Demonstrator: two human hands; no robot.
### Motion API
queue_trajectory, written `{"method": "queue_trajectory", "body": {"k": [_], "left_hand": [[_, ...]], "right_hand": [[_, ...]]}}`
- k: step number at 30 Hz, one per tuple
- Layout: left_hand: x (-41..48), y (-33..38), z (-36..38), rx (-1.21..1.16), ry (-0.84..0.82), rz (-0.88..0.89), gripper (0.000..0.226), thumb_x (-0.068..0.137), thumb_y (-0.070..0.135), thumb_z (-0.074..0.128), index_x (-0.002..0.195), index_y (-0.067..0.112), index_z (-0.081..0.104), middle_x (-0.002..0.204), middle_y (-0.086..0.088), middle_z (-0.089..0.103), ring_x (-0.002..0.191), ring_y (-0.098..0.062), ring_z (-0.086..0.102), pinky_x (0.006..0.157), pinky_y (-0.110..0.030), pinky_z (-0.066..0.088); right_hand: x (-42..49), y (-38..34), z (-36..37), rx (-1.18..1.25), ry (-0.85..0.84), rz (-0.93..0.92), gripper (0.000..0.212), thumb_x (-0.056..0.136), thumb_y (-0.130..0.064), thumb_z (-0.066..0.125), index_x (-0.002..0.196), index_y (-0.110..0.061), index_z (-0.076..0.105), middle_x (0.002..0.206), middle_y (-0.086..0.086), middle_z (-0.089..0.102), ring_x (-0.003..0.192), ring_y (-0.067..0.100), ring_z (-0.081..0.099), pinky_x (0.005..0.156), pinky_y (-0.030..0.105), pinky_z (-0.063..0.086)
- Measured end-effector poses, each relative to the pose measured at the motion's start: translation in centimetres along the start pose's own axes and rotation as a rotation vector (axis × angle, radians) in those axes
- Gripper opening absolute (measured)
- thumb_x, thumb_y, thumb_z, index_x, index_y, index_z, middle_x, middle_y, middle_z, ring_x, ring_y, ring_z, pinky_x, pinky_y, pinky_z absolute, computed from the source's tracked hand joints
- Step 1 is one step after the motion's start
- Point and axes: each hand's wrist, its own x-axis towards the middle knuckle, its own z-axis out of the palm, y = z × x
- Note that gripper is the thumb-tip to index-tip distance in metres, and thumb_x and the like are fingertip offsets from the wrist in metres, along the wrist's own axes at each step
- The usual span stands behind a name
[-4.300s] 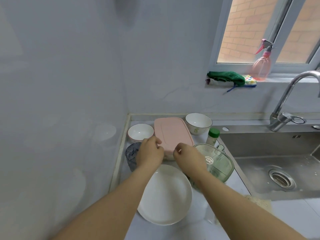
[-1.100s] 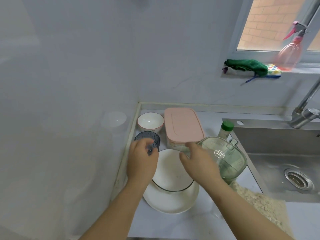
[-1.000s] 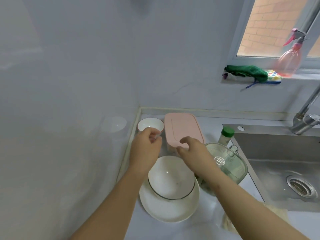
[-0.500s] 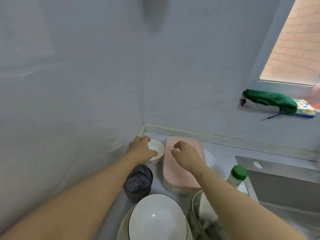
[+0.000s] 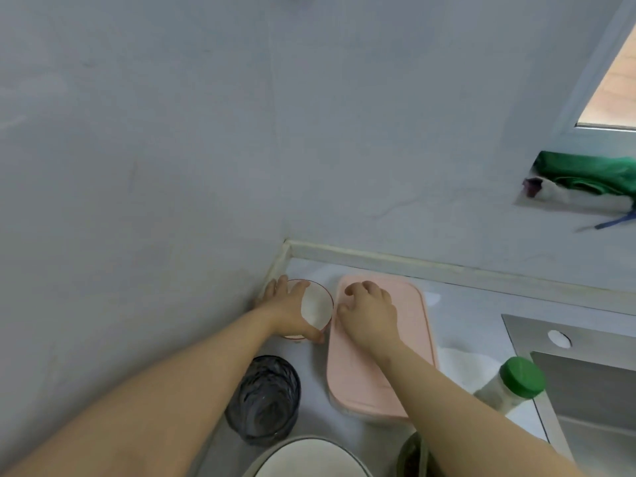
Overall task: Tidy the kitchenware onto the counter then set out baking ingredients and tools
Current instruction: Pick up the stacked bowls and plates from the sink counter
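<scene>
Small bowl (image 5: 315, 306) gripped by L hand (image 5: 285, 309), R hand (image 5: 370, 313) resting on pink container (image 5: 358, 380).

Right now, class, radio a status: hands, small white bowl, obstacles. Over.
Left hand grips small white red-rimmed bowl at corner. Right hand rests on pink rectangular container lid, fingers curled. Dark ribbed glass tumbler near the bowl.

Bare left forearm (image 5: 165, 390) and right forearm (image 5: 447, 397), slim wrists, bare left hand (image 5: 289, 311) and right hand (image 5: 370, 313), short fingers (image 5: 358, 288).
</scene>
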Motion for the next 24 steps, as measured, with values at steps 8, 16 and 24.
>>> {"method": "queue_trajectory", "body": {"k": [8, 16, 24], "left_hand": [[0.0, 0.3, 0.6, 0.024, 0.199, -0.008, 0.109, 0.054, 0.055, 0.073, 0.142, 0.038, 0.011, 0.143, -0.008, 0.024, 0.131, -0.033, 0.024, 0.104, -0.042, 0.028], [-5.4, 2.3, -4.0, -0.133, 0.529, 0.066, 0.097, 0.058, 0.053, 0.073, 0.137, 0.04, 0.019, 0.143, -0.002, 0.024, 0.133, -0.027, 0.023, 0.104, -0.042, 0.027], [-14.1, 3.3, -5.6, -0.1, 0.55, 0.351, 0.112, 0.053, 0.057, 0.079, 0.142, 0.039, 0.014, 0.154, 0.002, -0.004, 0.141, -0.023, 0.006, 0.112, -0.043, 0.017]], "right_hand": [[0.2, 0.1, 0.0, 0.058, 0.011, -0.005, 0.039, 0.094, -0.023, 0.041, 0.132, -0.017, 0.045, 0.141, 0.003, 0.042, 0.13, 0.025, 0.031, 0.103, 0.033, 0.027], [-1.7, -3.4, -2.4, 0.527, 0.03, -0.024, 0.038, 0.097, -0.027, 0.042, 0.13, -0.011, 0.048, 0.128, 0.009, 0.055, 0.117, 0.027, 0.052, 0.096, 0.031, 0.042], [-8.1, -5.1, -7.2, 0.755, 0.13, -0.01, 0.028, 0.091, -0.001, 0.03, 0.111, -0.009, 0.048, 0.097, 0.01, 0.057, 0.066, 0.015, 0.05, 0.048, 0.019, 0.046]]}}
